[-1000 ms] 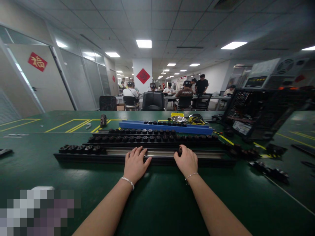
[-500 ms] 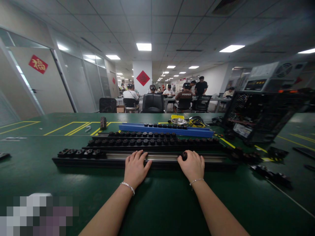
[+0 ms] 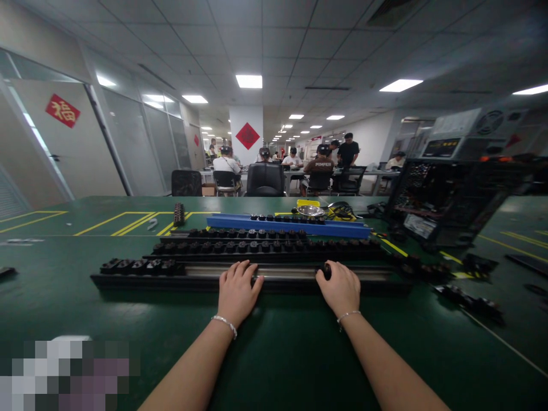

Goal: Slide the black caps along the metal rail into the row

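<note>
A long black rail (image 3: 291,288) with a silvery channel lies across the table in front of me. Several small black knobbed pieces (image 3: 137,266) sit in a row at its left end. My left hand (image 3: 238,291) rests on the rail left of its middle, fingers spread over the channel and thumb apart. Farther right, my right hand (image 3: 341,288) has its thumb and index finger curled round a small black round piece (image 3: 327,270) at the channel; the piece is mostly hidden by the fingers.
Behind lie more black rails (image 3: 265,248) filled with black pieces, and a blue rail (image 3: 286,226). An open computer case (image 3: 445,200) stands at the right, with loose black parts (image 3: 471,302) nearer me. A metal dish (image 3: 310,211) sits at the back; people work at far tables.
My right hand has slid a little to the right along the rail with the small black round piece. The left hand stays in nearly the same place.
</note>
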The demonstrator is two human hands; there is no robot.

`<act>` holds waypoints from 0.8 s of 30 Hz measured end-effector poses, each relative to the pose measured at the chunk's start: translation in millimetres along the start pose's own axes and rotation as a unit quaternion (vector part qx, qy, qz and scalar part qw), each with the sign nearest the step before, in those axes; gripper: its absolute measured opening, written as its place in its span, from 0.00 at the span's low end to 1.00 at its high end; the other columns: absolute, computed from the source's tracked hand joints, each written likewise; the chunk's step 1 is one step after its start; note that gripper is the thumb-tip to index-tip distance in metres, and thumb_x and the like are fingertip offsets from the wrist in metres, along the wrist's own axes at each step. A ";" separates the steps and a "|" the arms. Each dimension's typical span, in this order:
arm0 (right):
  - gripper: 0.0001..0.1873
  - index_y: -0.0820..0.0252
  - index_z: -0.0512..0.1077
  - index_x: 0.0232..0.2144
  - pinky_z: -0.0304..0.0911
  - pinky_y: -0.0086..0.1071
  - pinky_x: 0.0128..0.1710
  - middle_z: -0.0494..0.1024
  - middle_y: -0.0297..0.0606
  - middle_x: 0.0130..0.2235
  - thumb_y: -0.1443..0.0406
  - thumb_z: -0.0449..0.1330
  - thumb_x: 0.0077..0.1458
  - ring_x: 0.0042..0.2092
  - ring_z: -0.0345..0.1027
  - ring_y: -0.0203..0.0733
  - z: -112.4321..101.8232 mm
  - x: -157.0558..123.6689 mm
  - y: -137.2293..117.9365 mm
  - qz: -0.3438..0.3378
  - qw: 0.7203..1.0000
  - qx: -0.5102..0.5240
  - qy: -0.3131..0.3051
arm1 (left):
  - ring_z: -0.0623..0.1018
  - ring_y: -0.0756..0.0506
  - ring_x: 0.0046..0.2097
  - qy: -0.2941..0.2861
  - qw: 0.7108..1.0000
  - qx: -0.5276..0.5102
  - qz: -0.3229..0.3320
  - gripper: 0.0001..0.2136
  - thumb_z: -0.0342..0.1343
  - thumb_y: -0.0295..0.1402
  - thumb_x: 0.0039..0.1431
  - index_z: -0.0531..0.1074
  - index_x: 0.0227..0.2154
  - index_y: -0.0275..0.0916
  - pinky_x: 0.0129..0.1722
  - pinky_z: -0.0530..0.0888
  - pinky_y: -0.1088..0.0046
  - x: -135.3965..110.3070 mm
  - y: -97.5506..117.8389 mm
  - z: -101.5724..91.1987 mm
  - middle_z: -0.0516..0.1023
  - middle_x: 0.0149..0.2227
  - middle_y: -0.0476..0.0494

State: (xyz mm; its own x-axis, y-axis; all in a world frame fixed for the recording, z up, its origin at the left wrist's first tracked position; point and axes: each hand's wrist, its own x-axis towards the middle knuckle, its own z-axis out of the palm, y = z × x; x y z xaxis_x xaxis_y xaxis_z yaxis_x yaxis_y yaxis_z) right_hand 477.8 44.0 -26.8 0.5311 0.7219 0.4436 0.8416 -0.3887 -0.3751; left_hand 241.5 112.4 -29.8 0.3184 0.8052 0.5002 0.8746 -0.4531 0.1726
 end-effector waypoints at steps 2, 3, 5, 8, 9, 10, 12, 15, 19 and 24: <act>0.19 0.60 0.70 0.42 0.47 0.41 0.54 0.74 0.43 0.45 0.58 0.49 0.52 0.53 0.61 0.47 -0.4 0.5 0.7 0.000 1.000 -0.003 0.004 | 0.63 0.41 0.58 0.003 1.000 0.000 0.001 0.19 0.41 0.45 0.61 0.68 0.50 0.49 0.53 0.61 0.59 0.1 -0.3 0.7 0.69 0.56 0.48; 0.20 0.61 0.69 0.43 0.46 0.42 0.55 0.74 0.43 0.46 0.57 0.49 0.52 0.54 0.60 0.47 -0.7 0.7 1.4 0.001 1.000 -0.006 0.008 | 0.63 0.41 0.58 0.004 1.000 0.000 0.002 0.19 0.41 0.45 0.61 0.68 0.50 0.49 0.53 0.61 0.59 0.1 -0.5 1.0 0.69 0.56 0.48; 0.23 0.63 0.68 0.46 0.44 0.44 0.57 0.73 0.44 0.48 0.56 0.49 0.52 0.55 0.58 0.49 -1.7 1.3 3.0 0.007 1.000 -0.012 0.011 | 0.63 0.41 0.58 0.005 1.000 0.000 0.002 0.19 0.41 0.45 0.61 0.68 0.50 0.49 0.53 0.61 0.59 0.2 -0.7 1.3 0.69 0.56 0.48; 0.24 0.63 0.68 0.47 0.43 0.45 0.57 0.72 0.45 0.49 0.55 0.48 0.52 0.56 0.57 0.49 -3.1 2.2 4.7 0.015 1.000 -0.014 0.001 | 0.63 0.41 0.58 0.006 1.000 0.000 0.002 0.19 0.41 0.45 0.61 0.68 0.50 0.48 0.53 0.61 0.59 0.1 -0.9 1.9 0.69 0.56 0.48; 0.25 0.63 0.68 0.47 0.43 0.45 0.57 0.72 0.45 0.49 0.55 0.48 0.52 0.56 0.57 0.49 -3.4 2.4 5.0 0.014 1.000 -0.014 -0.001 | 0.63 0.41 0.58 0.007 1.000 0.000 0.002 0.19 0.41 0.45 0.61 0.68 0.50 0.48 0.53 0.61 0.59 0.1 -1.0 2.1 0.69 0.56 0.48; 0.25 0.63 0.68 0.47 0.43 0.45 0.57 0.72 0.45 0.49 0.55 0.48 0.52 0.56 0.57 0.49 -3.5 2.5 5.1 0.014 1.000 -0.013 -0.001 | 0.63 0.41 0.58 0.008 1.000 0.000 0.003 0.19 0.40 0.45 0.61 0.68 0.50 0.48 0.53 0.61 0.59 0.1 -1.1 2.3 0.69 0.56 0.48; 0.24 0.63 0.68 0.47 0.43 0.45 0.57 0.72 0.45 0.49 0.55 0.48 0.52 0.56 0.57 0.49 -3.3 2.6 5.1 0.013 1.000 -0.011 0.001 | 0.63 0.41 0.58 0.008 1.000 0.000 0.004 0.19 0.40 0.45 0.61 0.68 0.50 0.48 0.53 0.61 0.59 0.0 -1.2 2.4 0.69 0.55 0.48; 0.24 0.63 0.68 0.46 0.43 0.45 0.58 0.73 0.45 0.49 0.56 0.48 0.52 0.56 0.57 0.48 -2.8 2.4 5.2 0.014 1.000 -0.010 0.005 | 0.63 0.41 0.58 0.006 1.000 0.000 0.002 0.19 0.41 0.45 0.61 0.68 0.49 0.48 0.53 0.61 0.59 0.1 -1.1 2.0 0.69 0.55 0.48; 0.22 0.62 0.69 0.45 0.42 0.44 0.58 0.73 0.45 0.48 0.57 0.47 0.52 0.55 0.58 0.47 -3.3 2.3 6.1 0.017 1.000 -0.008 0.005 | 0.64 0.41 0.57 0.007 1.000 -0.002 0.000 0.18 0.43 0.44 0.60 0.69 0.49 0.48 0.53 0.61 0.59 0.3 -0.7 1.4 0.69 0.55 0.48; 0.23 0.63 0.68 0.46 0.42 0.45 0.58 0.72 0.46 0.49 0.57 0.48 0.52 0.56 0.58 0.49 -3.9 2.5 7.0 0.018 1.000 -0.006 0.002 | 0.64 0.40 0.57 0.012 1.000 -0.007 0.003 0.18 0.44 0.44 0.60 0.69 0.49 0.49 0.52 0.62 0.58 0.4 -0.9 2.5 0.70 0.55 0.47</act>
State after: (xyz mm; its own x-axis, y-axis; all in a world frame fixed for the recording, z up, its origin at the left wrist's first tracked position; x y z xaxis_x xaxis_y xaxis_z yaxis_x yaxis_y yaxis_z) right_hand 485.4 40.9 -25.2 0.5606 0.7058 0.4332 0.8236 -0.4206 -0.3806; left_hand 241.7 114.1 -31.9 0.3148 0.7933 0.5212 0.8677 -0.4630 0.1807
